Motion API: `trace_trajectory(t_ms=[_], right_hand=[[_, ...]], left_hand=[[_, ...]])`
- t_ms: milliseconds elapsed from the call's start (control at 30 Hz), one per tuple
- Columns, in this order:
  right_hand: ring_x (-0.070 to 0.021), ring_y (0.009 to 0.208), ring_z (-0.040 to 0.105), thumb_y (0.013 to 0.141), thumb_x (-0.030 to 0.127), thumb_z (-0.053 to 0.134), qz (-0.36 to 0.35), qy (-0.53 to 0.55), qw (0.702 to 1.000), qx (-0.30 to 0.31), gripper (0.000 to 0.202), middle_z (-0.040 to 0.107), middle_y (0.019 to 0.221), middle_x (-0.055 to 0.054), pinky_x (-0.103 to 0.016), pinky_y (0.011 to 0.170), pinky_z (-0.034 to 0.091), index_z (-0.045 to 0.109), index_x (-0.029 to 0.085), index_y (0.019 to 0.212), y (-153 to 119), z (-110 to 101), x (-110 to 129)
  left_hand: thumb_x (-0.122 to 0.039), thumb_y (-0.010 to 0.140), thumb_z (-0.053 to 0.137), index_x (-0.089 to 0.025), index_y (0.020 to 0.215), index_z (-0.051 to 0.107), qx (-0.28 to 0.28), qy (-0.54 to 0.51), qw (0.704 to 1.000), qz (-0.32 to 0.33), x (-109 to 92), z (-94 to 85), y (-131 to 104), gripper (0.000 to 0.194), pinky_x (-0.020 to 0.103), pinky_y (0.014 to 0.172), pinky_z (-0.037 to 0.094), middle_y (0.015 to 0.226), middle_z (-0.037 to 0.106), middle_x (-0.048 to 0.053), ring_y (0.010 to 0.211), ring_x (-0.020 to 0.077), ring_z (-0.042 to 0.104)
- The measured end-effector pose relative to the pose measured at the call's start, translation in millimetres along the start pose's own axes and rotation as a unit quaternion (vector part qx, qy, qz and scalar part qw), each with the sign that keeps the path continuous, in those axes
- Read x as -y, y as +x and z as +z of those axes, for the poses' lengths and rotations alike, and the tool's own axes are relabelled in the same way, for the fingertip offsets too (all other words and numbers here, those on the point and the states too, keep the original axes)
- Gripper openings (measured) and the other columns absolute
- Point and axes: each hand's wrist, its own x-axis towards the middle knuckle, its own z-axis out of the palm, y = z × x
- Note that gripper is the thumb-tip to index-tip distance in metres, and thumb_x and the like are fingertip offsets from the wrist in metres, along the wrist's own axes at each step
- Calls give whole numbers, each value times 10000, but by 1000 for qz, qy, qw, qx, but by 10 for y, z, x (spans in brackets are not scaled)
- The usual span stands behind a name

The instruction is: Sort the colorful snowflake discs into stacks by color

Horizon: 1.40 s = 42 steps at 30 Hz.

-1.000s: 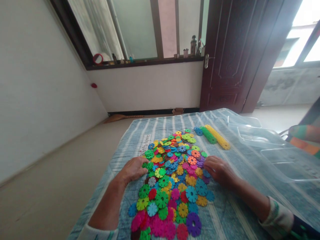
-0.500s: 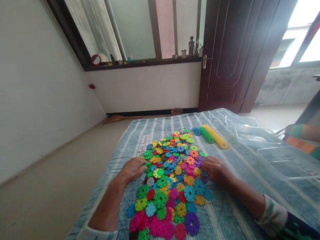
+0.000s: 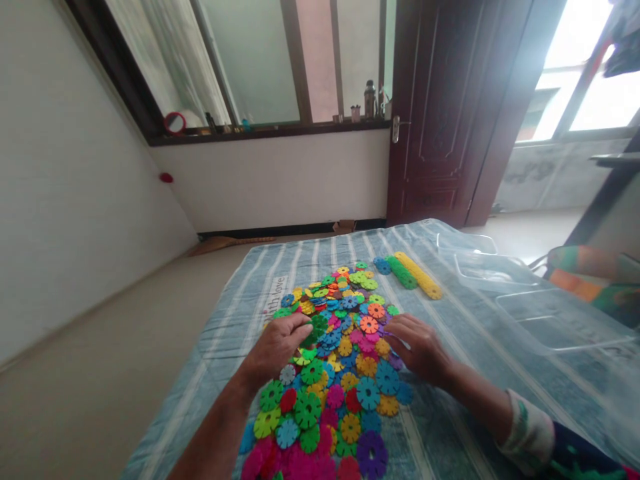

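Observation:
A long heap of colourful notched plastic discs (image 3: 307, 408) is spread over the striped cloth (image 3: 225, 320). At the heap's left side, my left hand (image 3: 280, 347) pinches a dark green notched disc (image 3: 317, 329) between thumb and fingers, tilted up off the pile. Across from it, my right hand (image 3: 420, 347) has its fingers bent over the right edge of the heap. A thin purple rim shows between its thumb and fingers, seemingly a purple notched disc held edge-on; most of it is hidden.
Beyond the heap lie a yellow row of discs (image 3: 419, 275), a green row (image 3: 401, 273) and a short blue row (image 3: 381, 265). Clear plastic containers (image 3: 550, 320) stand to the right. A dark red door (image 3: 435, 113) and a window ledge (image 3: 280, 131) are behind.
My left hand has moved right over the heap and lifted a green disc. My right hand has shifted slightly, its thumb now showing beside a purple disc. The whole view has swung a little right.

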Motion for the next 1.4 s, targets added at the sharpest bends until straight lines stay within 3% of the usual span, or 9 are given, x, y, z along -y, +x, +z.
trace_trajectory(t_ms=[167,267,467,700,800,867,967,1100,1400], right_hand=[[-161,759,627,865,302,570,64,108,992,-3,233,692,838,-61,-287,707,487,634,190,1059,54,47,260],[-120,621,592,824,278,607,128,176,976,14,235,681,730,-16,-236,612,461,661,193,1037,81,61,365],[-65,496,418,770,241,622,259,289,918,86,114,542,550,47,-181,487,339,691,168,823,123,36,361],[-71,557,442,707,229,661,276,338,892,117,72,539,593,38,-185,527,357,662,156,710,177,2,257],[-85,568,479,716,280,659,279,357,885,104,133,566,614,22,-208,552,391,653,148,705,254,-94,41],[-101,604,510,730,281,640,269,303,912,68,135,595,647,9,-225,587,409,653,149,703,324,-203,-220],[-121,621,537,759,228,592,266,117,956,32,113,610,643,4,-247,621,410,672,168,706,443,-390,-707],[-177,811,595,758,179,592,256,-96,959,75,117,671,860,-36,-289,749,427,707,198,754,582,-529,-1224],[-189,963,560,769,158,583,221,-169,942,189,144,660,955,-56,-270,844,386,723,184,791,678,-407,-1504]], left_hand=[[-518,762,489,-181,731,499,103,-96,990,-23,-196,374,-54,339,218,464,432,673,506,-31,617,165,645],[-515,771,487,-176,715,516,120,-93,988,-12,-265,498,-84,345,211,468,400,627,481,-38,553,122,564],[-471,785,481,-167,662,536,120,-62,990,36,-293,599,-104,333,210,523,338,610,422,-36,578,97,395],[-490,757,508,-166,651,553,129,-78,988,18,-226,653,-41,344,213,529,321,612,427,-33,585,103,384],[-501,740,514,-171,629,541,109,-71,991,10,-206,626,-9,349,214,532,320,589,403,-41,572,102,366],[-508,734,508,-176,624,530,92,-67,993,7,-185,614,10,351,216,542,336,580,401,-42,568,104,373],[-539,724,503,-186,632,514,76,-79,994,-5,-148,619,34,365,223,546,375,573,414,-43,558,112,406],[-544,711,515,-189,643,529,63,-81,995,-12,-113,632,59,362,226,541,408,590,433,-41,560,119,446],[-488,732,500,-193,687,588,59,-37,998,4,-77,625,60,312,229,574,421,634,500,-23,618,141,496]])
